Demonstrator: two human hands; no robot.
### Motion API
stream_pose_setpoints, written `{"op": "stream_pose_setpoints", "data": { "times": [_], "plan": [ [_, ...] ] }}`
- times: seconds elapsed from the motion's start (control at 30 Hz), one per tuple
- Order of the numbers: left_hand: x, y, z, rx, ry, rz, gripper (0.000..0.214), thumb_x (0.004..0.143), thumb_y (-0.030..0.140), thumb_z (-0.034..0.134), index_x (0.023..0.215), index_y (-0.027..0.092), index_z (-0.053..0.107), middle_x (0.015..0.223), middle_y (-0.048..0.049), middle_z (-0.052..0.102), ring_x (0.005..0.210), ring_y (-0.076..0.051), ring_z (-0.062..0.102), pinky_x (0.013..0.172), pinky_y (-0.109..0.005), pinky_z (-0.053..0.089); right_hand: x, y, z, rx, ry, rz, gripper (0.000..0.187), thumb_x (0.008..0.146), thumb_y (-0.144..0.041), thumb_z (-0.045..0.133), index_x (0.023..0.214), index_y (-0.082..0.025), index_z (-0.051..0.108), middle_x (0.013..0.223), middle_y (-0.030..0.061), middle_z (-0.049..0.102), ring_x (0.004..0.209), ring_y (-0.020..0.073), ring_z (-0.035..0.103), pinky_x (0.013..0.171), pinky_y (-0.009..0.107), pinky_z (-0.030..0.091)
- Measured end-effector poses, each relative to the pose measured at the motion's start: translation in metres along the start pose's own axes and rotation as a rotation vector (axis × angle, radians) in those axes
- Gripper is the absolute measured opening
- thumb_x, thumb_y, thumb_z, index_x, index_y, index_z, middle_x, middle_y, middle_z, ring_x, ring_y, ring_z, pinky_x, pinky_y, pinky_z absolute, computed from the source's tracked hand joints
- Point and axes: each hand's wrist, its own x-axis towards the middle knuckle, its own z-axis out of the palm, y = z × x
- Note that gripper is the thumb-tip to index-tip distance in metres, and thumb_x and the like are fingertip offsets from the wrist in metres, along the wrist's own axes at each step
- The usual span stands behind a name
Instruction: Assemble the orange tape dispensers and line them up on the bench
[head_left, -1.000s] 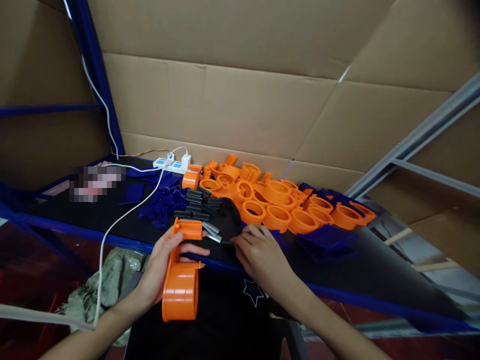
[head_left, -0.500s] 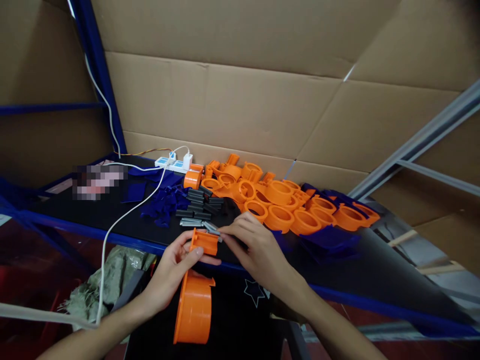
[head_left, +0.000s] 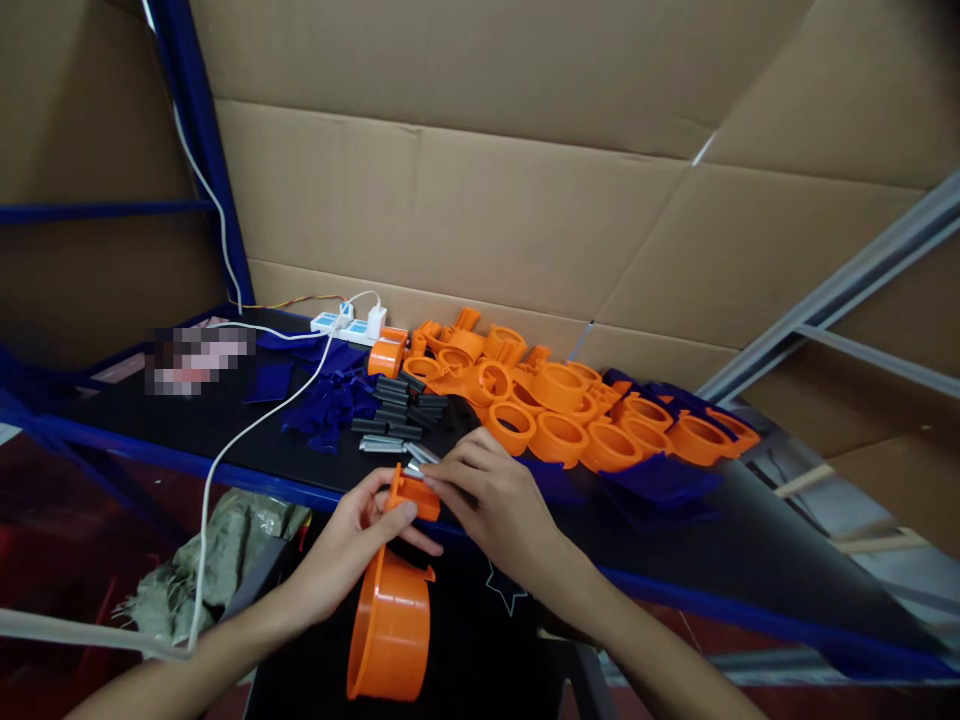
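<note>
My left hand (head_left: pixel 356 545) is closed around the upper, channel-shaped end of an orange plastic part (head_left: pixel 394 625). The part's wide ring hangs below the fingers, over dark clothing. My right hand (head_left: pixel 491 490) pinches a small silvery metal pin (head_left: pixel 414 468) at the top edge of the channel. Fingertips hide much of that pin, and whether it sits inside the channel I cannot tell. Just behind the hands, more metal pins (head_left: pixel 382 444) lie on the black tabletop, beside several short black cylinders (head_left: pixel 405 405).
Many orange ring parts (head_left: pixel 561 438) are heaped behind and right of my hands. Blue plastic pieces (head_left: pixel 322 400) lie to the left, and blue sheets (head_left: pixel 660 485) to the right. A white cable (head_left: pixel 259 425) runs from a power strip (head_left: pixel 352 328) across the table's blue edge.
My right hand has shifted slightly left, bringing the pin against the orange channel. The orange part has turned a little, and its ring hangs slightly lower and farther right.
</note>
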Motion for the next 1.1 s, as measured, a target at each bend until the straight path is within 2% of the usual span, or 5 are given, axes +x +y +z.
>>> {"op": "stream_pose_setpoints", "data": {
  "times": [0.17, 0.47, 0.73, 0.9, 1.1],
  "plan": [
    [0.001, 0.002, 0.0, -0.131, 0.018, -0.105, 0.031, 0.093, 0.038, 0.062, 0.116, 0.018, 0.057, 0.094, -0.0103, 0.076, 0.074, -0.027, 0.077, 0.065, -0.036, 0.061, 0.019, 0.02, -0.001, 0.02, -0.079, -0.016, 0.024, 0.101, -0.028, 0.053, 0.111, -0.02, 0.073, 0.099, 0.0067, 0.073, 0.095, 0.0193, 0.062, 0.083, 0.032, 0.052],
    [0.002, 0.007, -0.001, -0.217, 0.048, -0.154, 0.029, 0.092, 0.038, 0.063, 0.112, 0.018, 0.058, 0.084, -0.0093, 0.075, 0.067, -0.024, 0.075, 0.062, -0.036, 0.063, 0.039, 0.073, 0.0, -0.548, -0.357, 0.1, 0.04, 0.083, 0.003, 0.056, 0.116, -0.016, 0.069, 0.11, 0.0125, 0.069, 0.106, 0.0252, 0.061, 0.079, 0.032, 0.051],
    [0.002, 0.011, 0.001, -0.231, 0.108, -0.136, 0.031, 0.092, 0.039, 0.064, 0.115, 0.019, 0.059, 0.088, -0.0092, 0.075, 0.075, -0.027, 0.076, 0.066, -0.041, 0.064, 0.038, 0.065, -0.005, -0.512, -0.375, -0.025, 0.013, 0.092, -0.012, 0.058, 0.1, -0.014, 0.069, 0.105, 0.0126, 0.066, 0.105, 0.024, 0.06, 0.08, 0.033, 0.051],
    [0.001, 0.01, 0.001, -0.279, 0.16, -0.048, 0.029, 0.092, 0.033, 0.066, 0.118, 0.021, 0.058, 0.123, -0.0125, 0.07, 0.104, -0.034, 0.073, 0.082, -0.049, 0.062, 0.034, 0.045, -0.025, -0.149, -0.139, -0.056, 0.025, 0.096, -0.022, 0.058, 0.121, -0.017, 0.062, 0.115, 0.0109, 0.066, 0.109, 0.0212, 0.061, 0.093, 0.037, 0.052],
    [0.001, 0.004, -0.001, -0.328, 0.149, -0.018, 0.032, 0.092, 0.032, 0.067, 0.121, 0.023, 0.054, 0.127, -0.0128, 0.069, 0.111, -0.034, 0.071, 0.087, -0.049, 0.059, 0.022, 0.0, -0.018, -0.122, -0.172, -0.203, 0.041, 0.099, -0.015, 0.049, 0.14, -0.021, 0.053, 0.111, 0.0104, 0.064, 0.099, 0.0201, 0.061, 0.087, 0.036, 0.055]
  ]
}}
